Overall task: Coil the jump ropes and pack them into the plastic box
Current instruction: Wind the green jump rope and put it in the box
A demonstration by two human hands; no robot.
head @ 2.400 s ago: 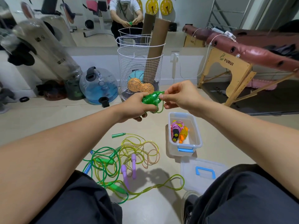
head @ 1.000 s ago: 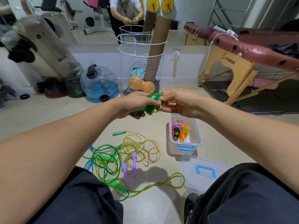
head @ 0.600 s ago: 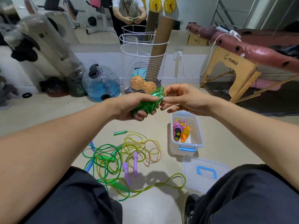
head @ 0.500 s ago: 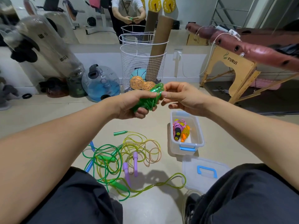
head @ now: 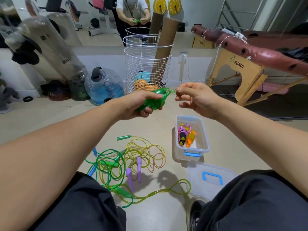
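Note:
My left hand (head: 139, 104) grips a coiled green jump rope (head: 155, 100) in front of me. A short end of that rope runs right to my right hand (head: 194, 95), which pinches it between thumb and fingers. Below, the clear plastic box (head: 202, 148) with a blue latch stands on the floor and holds a pink rope bundle (head: 183, 128) and an orange one (head: 190, 139). A tangle of loose green, yellow and orange ropes (head: 126, 160) with purple and green handles lies on the floor left of the box.
The box's lid (head: 210, 179) with a blue handle lies by my right knee. Behind my hands stands a white wire basket (head: 146, 64) with cardboard tubes and balls. A blue water jug (head: 104, 85) sits left, a wooden massage table (head: 246, 69) right.
My right hand has drawn away to the right from the bundle, pulling the rope's end taut. My left hand has kept its hold on the coil.

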